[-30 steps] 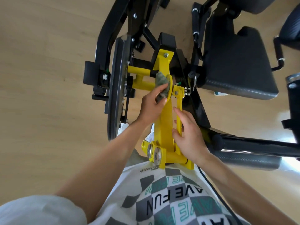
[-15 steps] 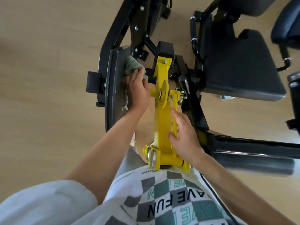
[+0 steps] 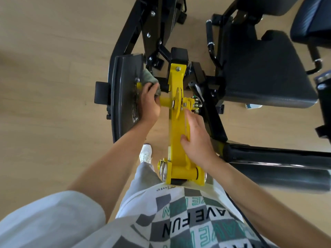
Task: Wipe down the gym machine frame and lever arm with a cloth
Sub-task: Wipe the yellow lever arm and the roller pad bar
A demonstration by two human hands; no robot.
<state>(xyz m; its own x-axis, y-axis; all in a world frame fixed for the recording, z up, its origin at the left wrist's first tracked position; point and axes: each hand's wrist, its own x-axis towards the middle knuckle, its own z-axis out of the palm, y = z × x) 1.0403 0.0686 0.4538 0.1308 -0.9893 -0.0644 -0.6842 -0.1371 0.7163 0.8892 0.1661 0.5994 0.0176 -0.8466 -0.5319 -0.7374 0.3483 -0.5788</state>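
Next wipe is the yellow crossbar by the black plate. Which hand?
Left. The left hand grips the cloth right at the crossbar beside the black plate. The right hand holds no cloth and rests on the lever arm, probably steadying it.

Bright, even daylight fills the view. The pale floor (image 3: 53,86) is close to washed out and carries only faint, soft shadows beside the frame (image 3: 157,25). A dull sheen runs along the roller (image 3: 277,178), and the bolt heads glint. The black seat (image 3: 265,74) holds little detail. The right hand (image 3: 197,138) is smeared by motion, its fingers overexposed. The wide lens bends straight bars toward the edges, and the sleeve (image 3: 44,221) in the near corner is soft.
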